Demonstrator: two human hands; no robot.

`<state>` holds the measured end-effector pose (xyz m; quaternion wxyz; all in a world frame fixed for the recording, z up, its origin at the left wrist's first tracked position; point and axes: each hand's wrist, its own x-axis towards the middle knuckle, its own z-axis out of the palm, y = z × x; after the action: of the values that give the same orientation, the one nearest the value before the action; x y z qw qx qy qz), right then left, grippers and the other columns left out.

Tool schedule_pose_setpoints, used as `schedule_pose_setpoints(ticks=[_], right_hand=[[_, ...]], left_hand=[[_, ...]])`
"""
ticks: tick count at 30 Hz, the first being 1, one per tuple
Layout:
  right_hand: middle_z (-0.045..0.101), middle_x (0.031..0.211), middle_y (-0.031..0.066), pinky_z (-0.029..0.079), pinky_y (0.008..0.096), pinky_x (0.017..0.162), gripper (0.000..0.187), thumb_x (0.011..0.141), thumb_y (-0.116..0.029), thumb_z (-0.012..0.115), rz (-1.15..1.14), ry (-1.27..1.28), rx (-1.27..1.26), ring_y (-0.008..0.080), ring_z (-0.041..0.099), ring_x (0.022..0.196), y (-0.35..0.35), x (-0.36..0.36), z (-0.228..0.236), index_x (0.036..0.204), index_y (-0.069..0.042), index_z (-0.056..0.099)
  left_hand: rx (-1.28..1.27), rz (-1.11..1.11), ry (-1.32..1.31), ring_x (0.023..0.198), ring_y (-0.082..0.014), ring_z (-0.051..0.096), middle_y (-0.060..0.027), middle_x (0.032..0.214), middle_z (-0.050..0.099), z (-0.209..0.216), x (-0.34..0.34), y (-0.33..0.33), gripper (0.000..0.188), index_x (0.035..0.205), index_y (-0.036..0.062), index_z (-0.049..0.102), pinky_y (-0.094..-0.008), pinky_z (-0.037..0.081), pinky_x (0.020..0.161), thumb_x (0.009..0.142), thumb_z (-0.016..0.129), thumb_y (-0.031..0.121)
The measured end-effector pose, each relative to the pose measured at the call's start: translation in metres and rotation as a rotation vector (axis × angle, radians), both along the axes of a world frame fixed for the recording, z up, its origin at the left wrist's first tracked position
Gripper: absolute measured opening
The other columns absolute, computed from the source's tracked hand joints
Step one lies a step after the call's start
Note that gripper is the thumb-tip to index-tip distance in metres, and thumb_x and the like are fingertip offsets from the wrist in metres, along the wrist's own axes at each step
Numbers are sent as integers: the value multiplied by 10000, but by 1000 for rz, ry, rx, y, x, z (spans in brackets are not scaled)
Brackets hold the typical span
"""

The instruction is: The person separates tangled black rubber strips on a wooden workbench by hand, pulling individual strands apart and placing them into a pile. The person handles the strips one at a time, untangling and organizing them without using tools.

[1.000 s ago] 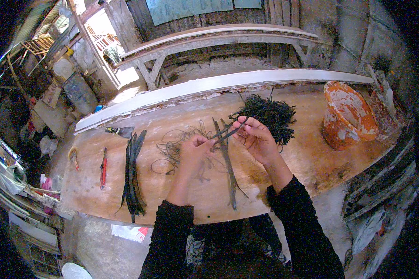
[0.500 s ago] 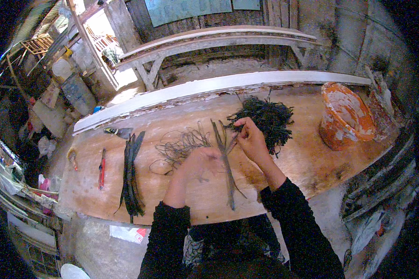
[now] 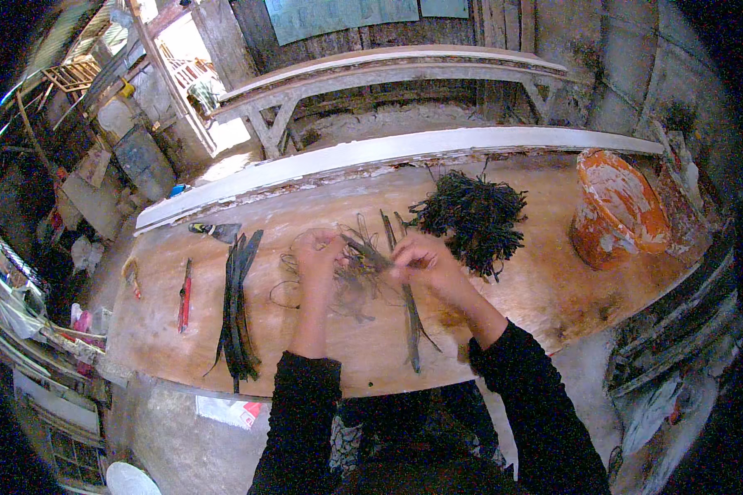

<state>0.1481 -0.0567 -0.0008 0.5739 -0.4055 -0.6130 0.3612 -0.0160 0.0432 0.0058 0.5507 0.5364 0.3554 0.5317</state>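
Note:
My left hand (image 3: 315,252) and my right hand (image 3: 428,262) face each other above the middle of the wooden tabletop. Stretched between their pinching fingers is a short dark strip (image 3: 366,252), a little blurred. Beneath it lies a loose tangle of thin wire loops (image 3: 351,285), partly covered by my left hand. A few long dark strips (image 3: 410,326) lie under and beside my right hand. Beyond that hand sits a heap of short black strips (image 3: 475,219). A bundle of long black strips (image 3: 238,318) rests to the left of my left hand.
A red-handled tool (image 3: 185,297), a scraper (image 3: 215,232) and a small curved object (image 3: 132,278) lie on the left. An orange bucket (image 3: 590,227) smeared with white stands at the right. A white board (image 3: 388,150) runs along the far edge; behind it stands a bench (image 3: 404,73).
My left hand has lifted up and away from me and now grips one end of a short strip. My right hand has come down from beside the black heap toward the left hand.

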Motion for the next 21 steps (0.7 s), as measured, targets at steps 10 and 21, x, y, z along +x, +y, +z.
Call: schedule_pose_setpoints(ticks=[10, 21], right_hand=[[549, 893, 44, 352, 276, 797, 171, 677, -104, 636, 281, -9, -55, 150, 480, 891, -14, -18, 14, 843, -72, 611], [483, 676, -24, 341, 185, 560, 101, 683, -79, 630, -587, -52, 66, 58, 423, 625, 16, 27, -9, 735, -44, 551]], left_hand=[[104, -10, 165, 521, -84, 506, -50, 694, 597, 5, 0, -4, 46, 726, -2, 573, -202, 408, 435, 715, 529, 4], [501, -582, 561, 631, -109, 502, -15, 681, 530, 4, 17, -35, 106, 715, 22, 555, -229, 425, 554, 673, 631, 83]])
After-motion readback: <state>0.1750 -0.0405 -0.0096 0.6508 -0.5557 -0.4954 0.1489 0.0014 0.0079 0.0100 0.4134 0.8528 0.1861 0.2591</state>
